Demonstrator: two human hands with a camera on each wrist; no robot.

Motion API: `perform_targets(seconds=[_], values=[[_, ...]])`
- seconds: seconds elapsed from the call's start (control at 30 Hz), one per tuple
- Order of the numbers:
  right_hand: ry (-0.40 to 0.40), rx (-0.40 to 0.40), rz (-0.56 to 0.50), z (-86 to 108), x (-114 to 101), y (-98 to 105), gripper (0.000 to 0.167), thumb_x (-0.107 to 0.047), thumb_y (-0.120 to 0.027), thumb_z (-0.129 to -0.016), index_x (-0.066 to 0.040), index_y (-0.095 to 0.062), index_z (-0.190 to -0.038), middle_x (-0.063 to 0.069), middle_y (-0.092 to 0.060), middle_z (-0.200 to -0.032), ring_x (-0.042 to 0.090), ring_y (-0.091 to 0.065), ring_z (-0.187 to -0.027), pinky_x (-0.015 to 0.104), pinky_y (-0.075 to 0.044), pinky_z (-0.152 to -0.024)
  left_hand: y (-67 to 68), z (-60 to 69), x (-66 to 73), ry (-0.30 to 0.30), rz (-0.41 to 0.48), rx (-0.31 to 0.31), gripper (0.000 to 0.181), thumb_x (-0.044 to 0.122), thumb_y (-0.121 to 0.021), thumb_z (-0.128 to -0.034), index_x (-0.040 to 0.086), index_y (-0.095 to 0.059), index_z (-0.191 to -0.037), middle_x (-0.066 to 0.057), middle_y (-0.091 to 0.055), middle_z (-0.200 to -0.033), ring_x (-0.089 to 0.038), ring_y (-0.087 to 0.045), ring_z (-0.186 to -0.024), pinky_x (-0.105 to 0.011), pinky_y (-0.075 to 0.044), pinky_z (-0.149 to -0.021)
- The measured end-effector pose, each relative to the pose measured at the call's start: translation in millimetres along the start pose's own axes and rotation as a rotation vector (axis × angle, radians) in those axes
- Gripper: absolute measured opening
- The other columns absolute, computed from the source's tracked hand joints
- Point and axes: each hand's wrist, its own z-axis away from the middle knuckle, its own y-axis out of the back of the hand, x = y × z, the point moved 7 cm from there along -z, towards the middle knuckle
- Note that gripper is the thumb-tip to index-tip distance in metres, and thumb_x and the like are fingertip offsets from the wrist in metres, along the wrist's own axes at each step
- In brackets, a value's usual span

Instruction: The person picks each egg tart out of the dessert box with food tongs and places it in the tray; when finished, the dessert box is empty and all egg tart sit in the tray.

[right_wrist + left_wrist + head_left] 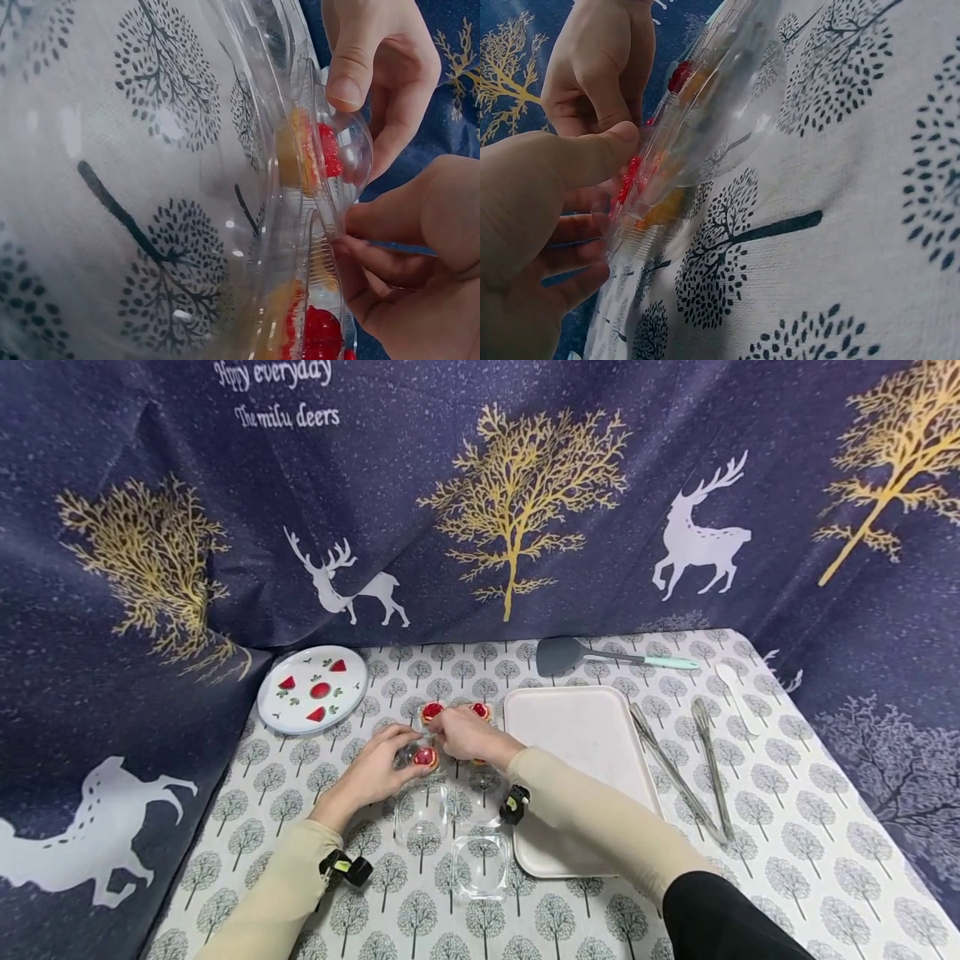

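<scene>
A clear plastic clamshell box (259, 161) lies on the cloth, with small tarts in its cups. One tart (425, 757), red-topped with a yellow base, sits under a domed lid (358, 146). My left hand (378, 767) holds this dome from the left, its thumb and fingers spread around it. My right hand (467, 732) reaches over the box and pinches the lid's edge with thumb and forefinger beside the dome. Two more red-topped tarts show at the back left (432, 712) and back right (480, 711). A fourth is mostly hidden under my right wrist.
Unfolded clear lid sections (480, 864) extend toward me. To the right lies a white tray (577, 727), partly under my right forearm. Metal tongs (708, 768), a white spoon (735, 697) and a spatula (562, 657) lie beyond. A watermelon-patterned plate (300, 702) sits at the back left.
</scene>
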Motion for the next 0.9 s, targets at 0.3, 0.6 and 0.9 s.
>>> perform_targets(seconds=[0.3,0.6,0.9], values=[[-0.02,-0.061,0.114,-2.8,-1.9,-0.1,0.021,0.002,-0.065,-0.082,-0.009,-0.073,-0.099,0.002,-0.071,-0.091,0.016,-0.063,-0.081,0.023,-0.054,-0.069,-1.8,-1.3,-0.1,-0.004,0.004,-0.017,0.062,0.033,-0.079,-0.0796,0.002,-0.06,-0.129,-0.012,-0.058,-0.131,-0.031,-0.053,-0.122,-0.051,-0.044,-0.106],[-0.095,-0.085,0.093,-3.6,0.7,-1.4,0.015,-0.001,-0.069,-0.081,-0.01,-0.072,-0.094,0.0,-0.068,-0.086,0.013,-0.06,-0.074,0.02,-0.052,-0.063,-1.8,-1.6,1.1,0.001,0.005,-0.018,0.063,0.032,-0.081,-0.0776,0.003,-0.061,-0.129,-0.013,-0.057,-0.133,-0.031,-0.053,-0.123,-0.051,-0.044,-0.106],[-0.129,-0.068,0.066,-4.0,3.7,-1.6,0.03,0.002,-0.068,-0.081,-0.008,-0.069,-0.109,0.003,-0.07,-0.101,0.017,-0.064,-0.086,0.025,-0.057,-0.075,-1.9,-2.3,-0.9,0.004,0.006,-0.023,0.063,0.032,-0.081,-0.0773,0.003,-0.061,-0.129,-0.013,-0.056,-0.134,-0.031,-0.052,-0.125,-0.051,-0.042,-0.109]])
